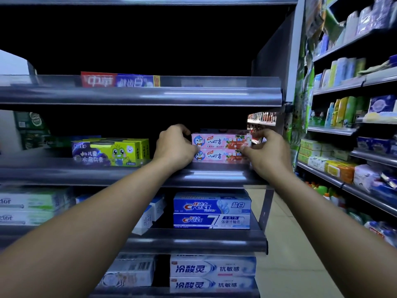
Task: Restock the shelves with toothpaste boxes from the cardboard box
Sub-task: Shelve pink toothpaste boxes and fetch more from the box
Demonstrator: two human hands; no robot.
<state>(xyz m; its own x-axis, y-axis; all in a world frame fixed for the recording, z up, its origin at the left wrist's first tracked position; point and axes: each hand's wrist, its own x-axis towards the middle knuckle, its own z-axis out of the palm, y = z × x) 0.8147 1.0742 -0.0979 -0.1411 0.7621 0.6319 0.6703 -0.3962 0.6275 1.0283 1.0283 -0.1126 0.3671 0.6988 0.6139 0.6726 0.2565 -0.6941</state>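
Both hands clamp the stacked pink penguin toothpaste boxes (221, 147) at the right end of the middle shelf (214, 175): left hand (175, 145) curled round the left ends, right hand (268, 153) pinching the right ends. Judgement: to seat them well, press evenly from both ends, faces forward, top box square on the lower, front edges flush behind the shelf lip. Count: pink boxes 2; Crest boxes (211, 211) below 2; Zhonghua box (120, 80) above 1; cardboard box not in view.

Pale tiled floor (290, 254), dim light
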